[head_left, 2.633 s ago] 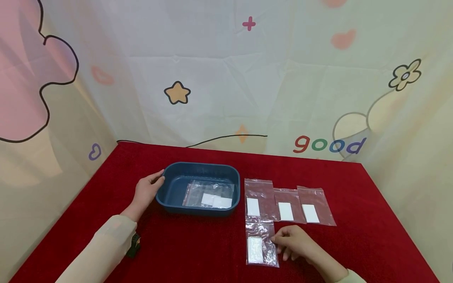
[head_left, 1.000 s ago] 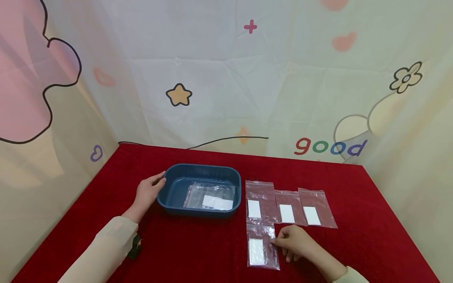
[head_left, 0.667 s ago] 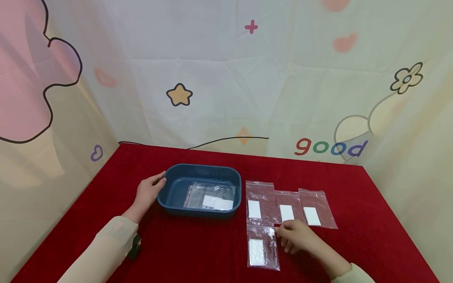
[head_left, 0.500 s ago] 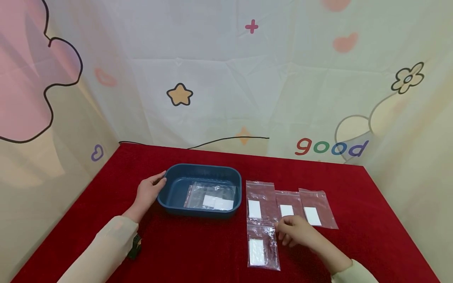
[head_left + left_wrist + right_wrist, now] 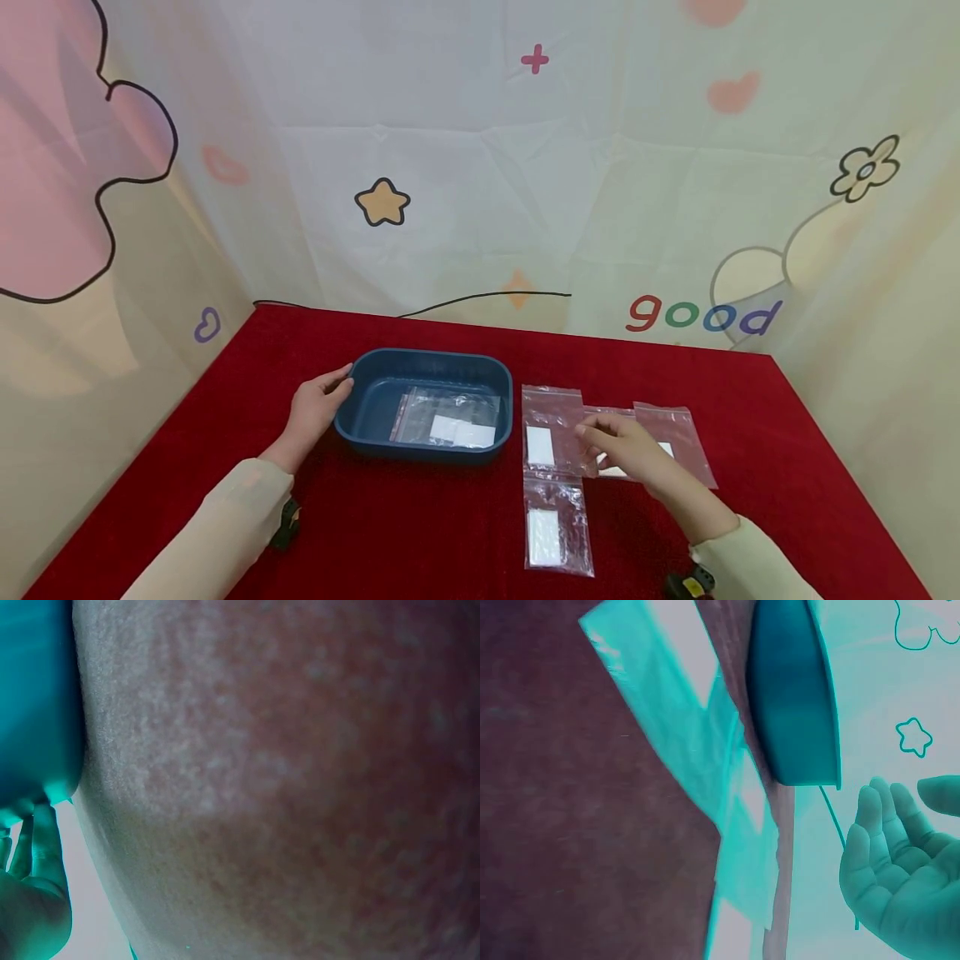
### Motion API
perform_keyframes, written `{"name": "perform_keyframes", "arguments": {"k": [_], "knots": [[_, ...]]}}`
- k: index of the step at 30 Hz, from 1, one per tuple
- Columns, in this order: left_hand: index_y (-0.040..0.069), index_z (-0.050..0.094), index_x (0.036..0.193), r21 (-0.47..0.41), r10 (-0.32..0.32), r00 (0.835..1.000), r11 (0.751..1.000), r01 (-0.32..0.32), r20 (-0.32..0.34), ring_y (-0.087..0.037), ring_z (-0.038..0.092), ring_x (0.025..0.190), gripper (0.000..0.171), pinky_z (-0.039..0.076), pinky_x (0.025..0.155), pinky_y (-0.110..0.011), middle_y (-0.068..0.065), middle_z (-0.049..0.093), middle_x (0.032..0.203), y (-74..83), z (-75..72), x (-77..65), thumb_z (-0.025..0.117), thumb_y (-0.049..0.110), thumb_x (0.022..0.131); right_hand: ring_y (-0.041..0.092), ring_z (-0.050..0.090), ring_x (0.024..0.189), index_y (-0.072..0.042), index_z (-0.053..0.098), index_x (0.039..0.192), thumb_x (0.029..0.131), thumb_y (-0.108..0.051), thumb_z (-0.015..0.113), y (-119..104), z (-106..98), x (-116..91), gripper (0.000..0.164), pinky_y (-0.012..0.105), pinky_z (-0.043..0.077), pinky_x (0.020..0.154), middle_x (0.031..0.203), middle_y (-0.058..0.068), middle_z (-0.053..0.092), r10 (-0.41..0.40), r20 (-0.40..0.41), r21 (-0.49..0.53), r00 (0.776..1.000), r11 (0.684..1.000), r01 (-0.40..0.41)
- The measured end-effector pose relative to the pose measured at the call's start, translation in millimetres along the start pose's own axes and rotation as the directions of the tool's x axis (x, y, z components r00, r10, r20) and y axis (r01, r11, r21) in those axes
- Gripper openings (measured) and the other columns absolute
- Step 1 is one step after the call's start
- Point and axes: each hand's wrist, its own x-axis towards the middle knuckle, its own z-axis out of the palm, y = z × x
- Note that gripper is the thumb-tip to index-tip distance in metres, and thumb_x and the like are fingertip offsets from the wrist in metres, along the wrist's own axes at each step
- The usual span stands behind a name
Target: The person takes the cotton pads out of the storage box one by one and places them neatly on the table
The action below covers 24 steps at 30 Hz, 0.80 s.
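- Bags lie flat on the red cloth [image 5: 420, 525] right of the tray: the nearest bag [image 5: 556, 527] alone at the front, a white card showing through it.
- Behind it a row of three: the left bag [image 5: 551, 429] in plain sight, the middle bag [image 5: 609, 467] mostly hidden under the right hand [image 5: 621, 444], the right bag [image 5: 682, 442] half covered by the wrist.
- Right hand hovers low over the middle bag, fingers loosely spread and relaxed; the right wrist view shows the palm empty. Whether the fingertips touch the plastic, I cannot tell.
- Cream sleeves [image 5: 225, 525] are cut off by the bottom edge; a dark strap peeks out at each wrist.
- Left hand [image 5: 313, 412] rests against the left end of the blue tray [image 5: 375, 367], fingers nearly straight along its rim, thumb on top.
- Inside the tray lie clear bags [image 5: 448, 417] overlapping; how many is hard to make out.
- Left wrist view is almost all blurred cloth, with a sliver of tray.
- Behind the table hangs a curtain [image 5: 480, 167] with a star, a flower and "good".
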Motion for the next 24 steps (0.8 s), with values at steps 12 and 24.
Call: {"name": "perform_keyframes", "arguments": {"k": [12, 24], "knots": [[0.004, 0.043, 0.154, 0.0, 0.012, 1.0, 1.0, -0.012, -0.004, -0.038, 0.041, 0.15, 0.05, 0.043, 0.119, -0.053, -0.021, 0.042, 0.16, 0.9, -0.8, -0.7, 0.05, 0.021, 0.108, 0.017, 0.069, 0.095, 0.01, 0.061, 0.124, 0.106, -0.022, 0.054, -17, -5, 36, 0.038, 0.035, 0.062, 0.09, 0.099, 0.002, 0.072, -0.02, 0.043, 0.068, 0.999, 0.998, 0.017], [0.005, 0.043, 0.154, 0.004, -0.002, 1.0, 1.0, 0.002, -0.002, -0.039, 0.04, 0.15, 0.049, 0.043, 0.118, -0.053, -0.021, 0.043, 0.16, 0.1, -0.5, 1.0, 0.051, 0.021, 0.108, 0.024, 0.07, 0.109, 0.004, 0.06, 0.134, 0.106, -0.025, 0.053, -43, 0, 69, 0.041, 0.052, 0.055, 0.106, 0.134, 0.027, 0.065, -0.041, 0.09, 0.035, 0.995, 0.999, 0.038]]}}
